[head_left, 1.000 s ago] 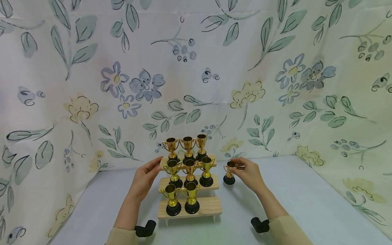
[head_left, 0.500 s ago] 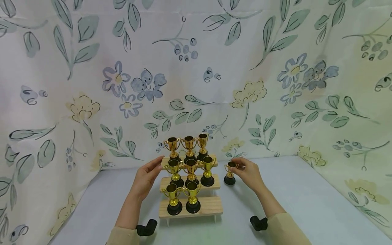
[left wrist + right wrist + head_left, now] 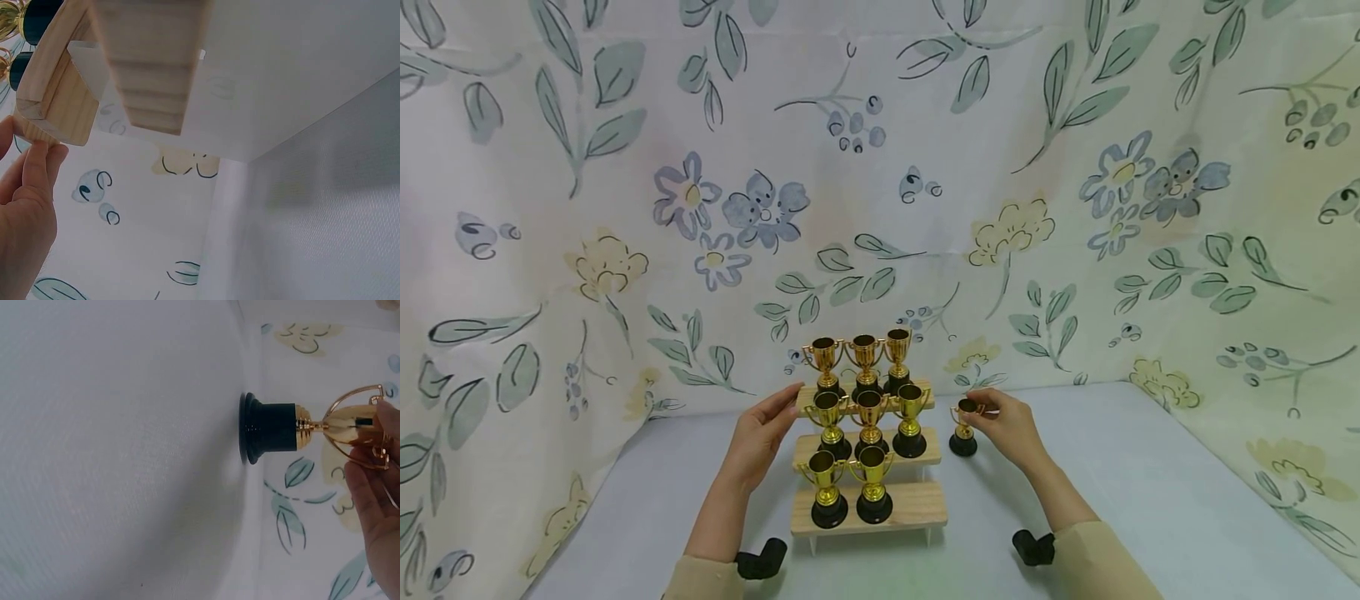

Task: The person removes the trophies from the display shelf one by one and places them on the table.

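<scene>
Fingers of right hand (image 3: 1011,427) hide lone trophy's (image 3: 963,428) far handle.

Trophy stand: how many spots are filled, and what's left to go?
Eight trophies stand on the wooden stand: three on top, three in the middle, two on the bottom step. The right hand holds the ninth trophy, its base on the table beside the stand. The left hand touches the stand's top step. The bottom step's right end is free.
</scene>
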Tool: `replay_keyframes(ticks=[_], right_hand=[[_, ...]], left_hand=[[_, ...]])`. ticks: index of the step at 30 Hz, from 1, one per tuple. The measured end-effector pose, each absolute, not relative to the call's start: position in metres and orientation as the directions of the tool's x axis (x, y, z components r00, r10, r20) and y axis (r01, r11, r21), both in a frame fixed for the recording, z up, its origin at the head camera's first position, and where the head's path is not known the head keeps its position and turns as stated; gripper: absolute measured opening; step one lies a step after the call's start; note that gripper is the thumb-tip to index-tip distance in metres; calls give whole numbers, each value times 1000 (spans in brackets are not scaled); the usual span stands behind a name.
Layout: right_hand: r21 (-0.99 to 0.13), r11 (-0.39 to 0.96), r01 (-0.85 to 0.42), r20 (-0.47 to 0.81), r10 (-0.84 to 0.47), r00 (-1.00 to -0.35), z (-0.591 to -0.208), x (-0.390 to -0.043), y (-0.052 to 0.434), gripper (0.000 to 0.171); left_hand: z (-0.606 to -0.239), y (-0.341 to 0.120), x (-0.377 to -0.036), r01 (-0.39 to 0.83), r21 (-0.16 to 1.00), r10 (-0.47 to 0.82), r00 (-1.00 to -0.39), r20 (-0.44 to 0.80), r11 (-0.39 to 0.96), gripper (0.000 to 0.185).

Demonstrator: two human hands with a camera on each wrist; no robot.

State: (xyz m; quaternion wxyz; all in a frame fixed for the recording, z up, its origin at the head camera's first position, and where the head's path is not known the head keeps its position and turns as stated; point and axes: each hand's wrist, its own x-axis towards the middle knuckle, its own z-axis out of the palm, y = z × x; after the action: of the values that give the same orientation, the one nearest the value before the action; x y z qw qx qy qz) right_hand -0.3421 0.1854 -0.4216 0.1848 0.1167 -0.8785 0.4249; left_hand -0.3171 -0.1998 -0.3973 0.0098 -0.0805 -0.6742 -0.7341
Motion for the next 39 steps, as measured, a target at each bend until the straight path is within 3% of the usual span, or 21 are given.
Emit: replay_keyframes(ticks=[39], right_hand=[[-712, 607, -353, 404, -57, -913, -426, -343, 182, 35]], left_hand=[[-399, -200, -317, 121, 989, 89, -988, 128, -80, 51]])
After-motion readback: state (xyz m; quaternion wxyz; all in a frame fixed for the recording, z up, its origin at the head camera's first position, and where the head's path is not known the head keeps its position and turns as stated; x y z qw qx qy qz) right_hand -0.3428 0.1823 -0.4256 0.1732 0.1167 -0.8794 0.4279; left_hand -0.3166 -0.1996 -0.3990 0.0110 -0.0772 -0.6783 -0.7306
